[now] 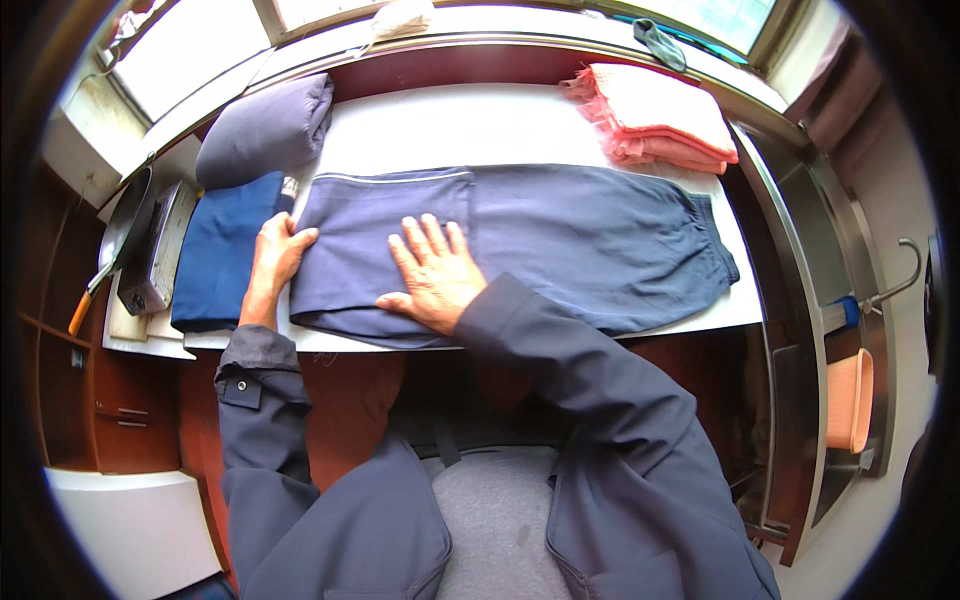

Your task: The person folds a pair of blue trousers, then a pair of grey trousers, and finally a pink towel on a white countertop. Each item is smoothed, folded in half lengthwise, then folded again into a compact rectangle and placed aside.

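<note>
Navy trousers (585, 240) lie lengthwise across the white tabletop, an elastic waistband (716, 240) at their right end. Their left part is folded back over itself, and a thin white stripe runs along its far edge. My right hand (439, 277) rests flat on this folded part, fingers spread. At the left fold, my left hand (279, 249) has its thumb against the cloth edge with the other fingers curled; whether it pinches the fabric is unclear. Beside that hand lies a folded blue garment (217, 255).
Behind the blue garment sits a rolled grey cloth bundle (262, 131). Folded pink fabric (660, 116) lies at the far right. A wok (124, 221) and a metal box (159, 247) stand at the left end. A grey sock (658, 45) is on the windowsill; a metal rack (795, 247) stands right.
</note>
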{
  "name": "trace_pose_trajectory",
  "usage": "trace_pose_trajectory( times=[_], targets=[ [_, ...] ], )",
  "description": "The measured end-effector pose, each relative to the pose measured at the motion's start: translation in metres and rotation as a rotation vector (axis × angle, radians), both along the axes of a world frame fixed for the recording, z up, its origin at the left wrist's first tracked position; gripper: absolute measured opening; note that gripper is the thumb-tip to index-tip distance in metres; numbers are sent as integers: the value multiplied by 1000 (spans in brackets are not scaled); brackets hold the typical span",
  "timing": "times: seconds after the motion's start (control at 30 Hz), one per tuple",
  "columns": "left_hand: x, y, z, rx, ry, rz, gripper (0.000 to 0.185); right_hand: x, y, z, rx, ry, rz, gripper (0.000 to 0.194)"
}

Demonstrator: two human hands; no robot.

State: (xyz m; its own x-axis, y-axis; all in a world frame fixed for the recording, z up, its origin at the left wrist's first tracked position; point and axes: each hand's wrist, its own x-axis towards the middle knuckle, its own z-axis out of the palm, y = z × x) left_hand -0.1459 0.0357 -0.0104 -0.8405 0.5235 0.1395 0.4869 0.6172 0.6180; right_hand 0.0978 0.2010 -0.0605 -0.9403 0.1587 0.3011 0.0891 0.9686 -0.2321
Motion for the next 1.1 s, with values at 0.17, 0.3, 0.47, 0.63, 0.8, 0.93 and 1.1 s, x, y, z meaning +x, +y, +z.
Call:
trace_pose_trajectory(
  times=[0.17, 0.3, 0.47, 0.63, 0.8, 0.93, 1.1],
  targets=[
    [29, 5, -4, -185, 551, -28, 68, -12, -10, -2, -16, 9, -7, 94],
    [63, 47, -19, -134, 699, -409, 79, -8, -10, 2, 20, 5, 12, 96],
    [87, 81, -37, -268, 309, -450, 81, 28, -8, 2, -10, -1, 39, 99],
    [90, 78, -43, -271, 358, -442, 84, 52, -5, 0, 14, -24, 49, 95],
    [90, 78, -41, -226, 393, -436, 84, 54, -5, 4, -13, -9, 59, 94],
    [100, 55, -36, -175, 410, -463, 83, 61, -2, 10, -30, 17, 86, 93],
    [119, -1, -28, -250, 441, -541, 91, 110, 36, 18, -66, 35, 64, 85]
  ],
)
